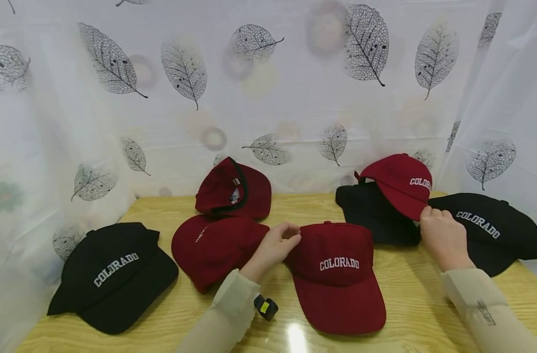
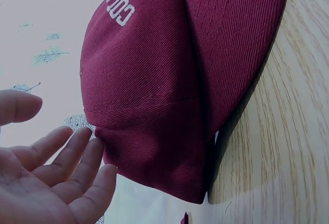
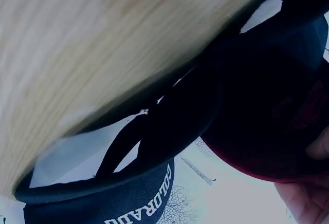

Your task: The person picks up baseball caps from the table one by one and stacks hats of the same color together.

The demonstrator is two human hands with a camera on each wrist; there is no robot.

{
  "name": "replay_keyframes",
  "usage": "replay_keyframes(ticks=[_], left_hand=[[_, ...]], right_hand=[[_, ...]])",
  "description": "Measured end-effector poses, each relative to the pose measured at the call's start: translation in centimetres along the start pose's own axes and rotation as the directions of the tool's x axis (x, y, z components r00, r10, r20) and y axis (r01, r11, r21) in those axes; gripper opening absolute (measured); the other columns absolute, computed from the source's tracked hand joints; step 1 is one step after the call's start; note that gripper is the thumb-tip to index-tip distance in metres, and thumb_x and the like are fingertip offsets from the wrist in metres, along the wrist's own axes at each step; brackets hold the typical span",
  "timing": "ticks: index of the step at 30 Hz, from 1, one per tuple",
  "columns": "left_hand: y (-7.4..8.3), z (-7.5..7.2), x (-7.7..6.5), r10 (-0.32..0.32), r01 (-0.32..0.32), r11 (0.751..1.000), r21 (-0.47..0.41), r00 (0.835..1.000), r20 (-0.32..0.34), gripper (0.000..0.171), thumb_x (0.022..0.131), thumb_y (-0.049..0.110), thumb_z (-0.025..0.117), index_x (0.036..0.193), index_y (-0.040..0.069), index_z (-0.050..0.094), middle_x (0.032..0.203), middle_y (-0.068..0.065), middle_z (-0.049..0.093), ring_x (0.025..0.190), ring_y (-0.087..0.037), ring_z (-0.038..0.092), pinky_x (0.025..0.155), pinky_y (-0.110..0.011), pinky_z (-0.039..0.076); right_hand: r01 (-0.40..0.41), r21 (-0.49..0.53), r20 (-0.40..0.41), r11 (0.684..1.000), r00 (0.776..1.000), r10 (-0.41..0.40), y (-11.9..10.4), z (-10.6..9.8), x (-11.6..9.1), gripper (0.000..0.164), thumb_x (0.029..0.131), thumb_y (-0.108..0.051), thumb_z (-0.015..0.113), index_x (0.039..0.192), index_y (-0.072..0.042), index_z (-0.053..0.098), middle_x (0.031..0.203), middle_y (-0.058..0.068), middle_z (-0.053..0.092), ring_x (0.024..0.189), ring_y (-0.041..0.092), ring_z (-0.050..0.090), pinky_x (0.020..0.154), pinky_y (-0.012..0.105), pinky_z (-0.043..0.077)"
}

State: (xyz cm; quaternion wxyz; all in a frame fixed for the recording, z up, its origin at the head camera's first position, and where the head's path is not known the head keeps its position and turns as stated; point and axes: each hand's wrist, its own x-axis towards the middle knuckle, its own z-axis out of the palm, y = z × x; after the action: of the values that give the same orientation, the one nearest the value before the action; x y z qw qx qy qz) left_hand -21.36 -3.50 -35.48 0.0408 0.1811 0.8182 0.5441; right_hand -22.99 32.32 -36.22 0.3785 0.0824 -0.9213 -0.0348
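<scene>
My right hand [image 1: 445, 238] pinches the brim of a red baseball cap [image 1: 401, 179], which is tilted above a black cap [image 1: 361, 211] at the back right. In the right wrist view, the thumb [image 3: 320, 146] lies on the brim's underside. The left hand [image 1: 275, 247] is at the left side of another red cap [image 1: 334, 245] lettered COLORADO, lying brim toward me. Its fingers [image 2: 77, 175] are spread and loosely bent beside this cap in the left wrist view; whether they touch it is hard to tell.
A red cap [image 1: 220, 245] lies left of my left hand, with an upturned red cap [image 1: 255, 191] behind it. Black COLORADO caps stand at far left [image 1: 114, 274] and far right [image 1: 493, 230]. A leaf-printed white curtain [image 1: 286, 98] borders the wooden table [image 1: 409, 294].
</scene>
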Motion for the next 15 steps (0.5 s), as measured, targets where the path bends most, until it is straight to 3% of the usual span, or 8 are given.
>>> replay_keyframes(ticks=[9, 15], left_hand=[[-0.03, 0.06, 0.19, -0.003, 0.003, 1.0, 0.01, 1.0, -0.004, 0.026, 0.09, 0.017, 0.051, 0.111, 0.003, 0.055, 0.109, -0.008, 0.056, 0.102, -0.024, 0.05, 0.084, -0.038, 0.04], [0.08, -0.01, 0.25, -0.006, 0.006, 1.0, 0.017, 1.0, -0.005, 0.026, 0.09, 0.018, 0.051, 0.111, 0.003, 0.055, 0.108, -0.008, 0.056, 0.102, -0.024, 0.05, 0.084, -0.038, 0.04]], right_hand=[[-0.066, 0.01, -0.007, 0.998, 0.998, 0.067, -0.06, -0.73, -0.16, 0.02, 0.075, 0.009, 0.054, 0.092, 0.019, 0.05, 0.077, 0.033, 0.052, 0.062, 0.043, 0.049, 0.046, 0.055, 0.041], [-0.114, 0.024, -0.041, 0.993, 0.993, 0.115, 0.19, -0.84, -0.17, 0.019, 0.077, 0.007, 0.05, 0.092, 0.018, 0.049, 0.077, 0.033, 0.051, 0.062, 0.044, 0.048, 0.045, 0.056, 0.04]])
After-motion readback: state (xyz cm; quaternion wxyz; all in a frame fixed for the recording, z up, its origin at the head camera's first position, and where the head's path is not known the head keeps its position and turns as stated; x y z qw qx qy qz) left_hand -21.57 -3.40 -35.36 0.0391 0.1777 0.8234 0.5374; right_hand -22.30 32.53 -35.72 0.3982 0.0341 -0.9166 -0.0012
